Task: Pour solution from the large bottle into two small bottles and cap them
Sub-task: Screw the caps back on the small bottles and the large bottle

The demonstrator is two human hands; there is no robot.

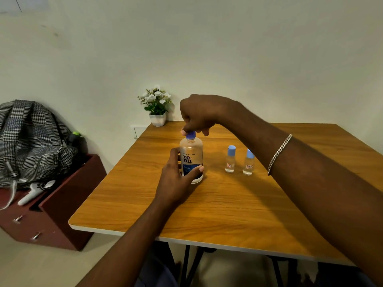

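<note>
The large clear bottle [191, 154] with a blue and white label stands upright on the wooden table [217, 208]. My left hand [176, 179] grips its lower body from the left. My right hand [200, 113] reaches over from the right, and its fingertips pinch the bottle's blue cap [191, 135]. Two small clear bottles stand to the right of it, both with light blue caps on: one [230, 159] nearer the large bottle, the other [248, 162] partly behind my right forearm. Both small bottles hold some clear liquid.
A small white pot of white flowers [157, 106] stands at the table's far edge against the wall. Left of the table is a dark red drawer unit [51, 210] with a checked bag [31, 139] on it. The table's near edge runs just before my elbows.
</note>
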